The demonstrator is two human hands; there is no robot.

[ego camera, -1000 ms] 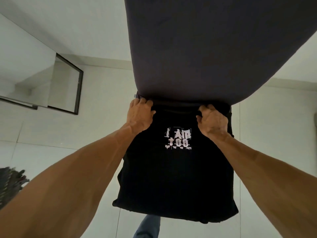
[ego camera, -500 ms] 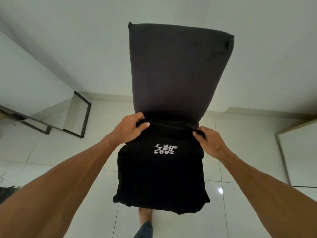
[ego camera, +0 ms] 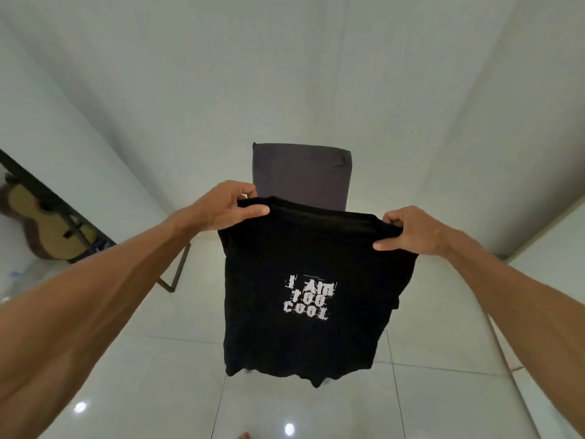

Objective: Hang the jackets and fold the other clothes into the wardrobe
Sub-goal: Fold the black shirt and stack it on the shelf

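Black T-shirt, white lettering; grey cloth.

Floor open below; dark cushion blocks ahead; guitar far left.

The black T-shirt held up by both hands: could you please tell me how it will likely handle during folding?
Probably floppy: the T-shirt hangs limp from the left hand and right hand, its hem wavy. Likely light, since pinching fingers carry it.

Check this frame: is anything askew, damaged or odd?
Nothing stands out. Both hands, left and right, hold the black T-shirt by its top edge; it hangs freely and looks undamaged, in front of a grey chair back.
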